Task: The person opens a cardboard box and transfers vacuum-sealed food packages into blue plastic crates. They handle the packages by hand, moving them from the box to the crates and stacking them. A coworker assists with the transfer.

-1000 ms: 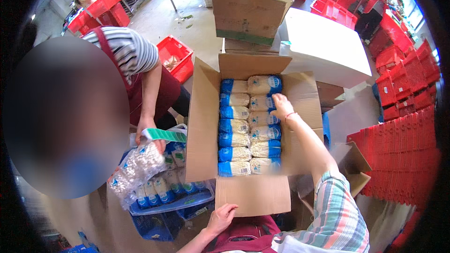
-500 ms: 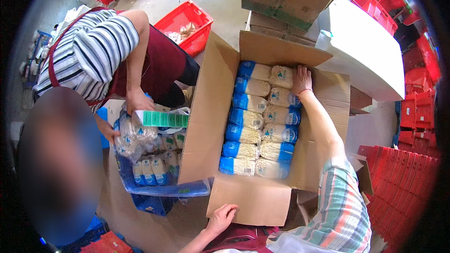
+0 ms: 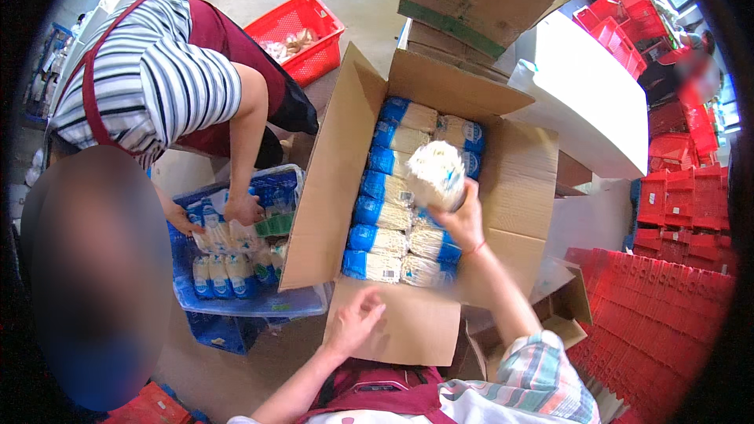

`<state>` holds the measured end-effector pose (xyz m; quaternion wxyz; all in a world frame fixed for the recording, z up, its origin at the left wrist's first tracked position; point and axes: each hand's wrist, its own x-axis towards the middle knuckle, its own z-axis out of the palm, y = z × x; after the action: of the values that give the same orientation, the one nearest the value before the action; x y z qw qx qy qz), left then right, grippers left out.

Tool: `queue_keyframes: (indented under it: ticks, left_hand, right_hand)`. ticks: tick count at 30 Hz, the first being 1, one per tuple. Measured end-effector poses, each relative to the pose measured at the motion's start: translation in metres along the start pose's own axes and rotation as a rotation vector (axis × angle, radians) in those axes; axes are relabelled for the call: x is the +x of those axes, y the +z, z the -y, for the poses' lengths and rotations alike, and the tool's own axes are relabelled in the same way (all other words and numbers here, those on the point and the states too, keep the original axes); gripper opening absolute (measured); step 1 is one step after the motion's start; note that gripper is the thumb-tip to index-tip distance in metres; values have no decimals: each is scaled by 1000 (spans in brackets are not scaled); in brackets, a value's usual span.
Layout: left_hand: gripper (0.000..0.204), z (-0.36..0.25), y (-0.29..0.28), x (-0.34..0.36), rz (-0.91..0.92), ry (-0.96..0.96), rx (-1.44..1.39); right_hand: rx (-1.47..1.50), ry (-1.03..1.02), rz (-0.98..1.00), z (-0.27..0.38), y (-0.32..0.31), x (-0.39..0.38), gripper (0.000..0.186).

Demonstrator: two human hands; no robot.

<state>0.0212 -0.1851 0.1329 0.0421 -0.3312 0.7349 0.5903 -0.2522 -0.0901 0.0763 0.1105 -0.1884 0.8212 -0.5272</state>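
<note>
My right hand (image 3: 463, 224) is closed around a pack of enoki mushrooms (image 3: 437, 175), lifted above the open cardboard box (image 3: 514, 224); the cream-coloured end of the pack faces up. Under it lie two columns of blue-and-clear enoki packs (image 3: 382, 212), partly hidden by the raised pack and my hand. Over the box's near flap (image 3: 408, 326) hangs my left hand (image 3: 355, 323), its fingers apart and nothing in them.
To the left, a co-worker in a striped shirt reaches with both hands into a blue crate (image 3: 236, 306) of enoki packs. A red basket (image 3: 330, 35) stands behind. Stacked cartons (image 3: 475, 0), a white block (image 3: 593, 82) and red crates (image 3: 648, 322) line the right.
My right hand has come up from the box's far right with an enoki pack in it. My left hand has risen slightly, fingers spreading. The co-worker's hands have moved deeper into the blue crate.
</note>
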Motion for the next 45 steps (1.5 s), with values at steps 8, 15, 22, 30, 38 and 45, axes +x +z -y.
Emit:
queue_keyframes:
  ticks: [8,15,22,30,38,45]
  left_hand:
    - [107,-42,-34,-4,-160,422,-146]
    - [68,-25,-82,-66,-132,271,-398]
    - [66,7,-118,-112,-54,271,-376]
    - [75,20,-147,-149,75,153,-283]
    - [89,50,-174,-157,206,78,-435]
    - [92,38,-192,-169,236,87,-408]
  right_hand:
    - [341,132,27,90,64,-175,79]
    - [231,96,218,145,80,-252,89]
    - [754,157,317,188,80,-261,79]
    - [905,609,432,226,95,-277,35]
    - [1136,824,426,242,112,-289,23]
    - [1216,925,366,244,128,-296,15]
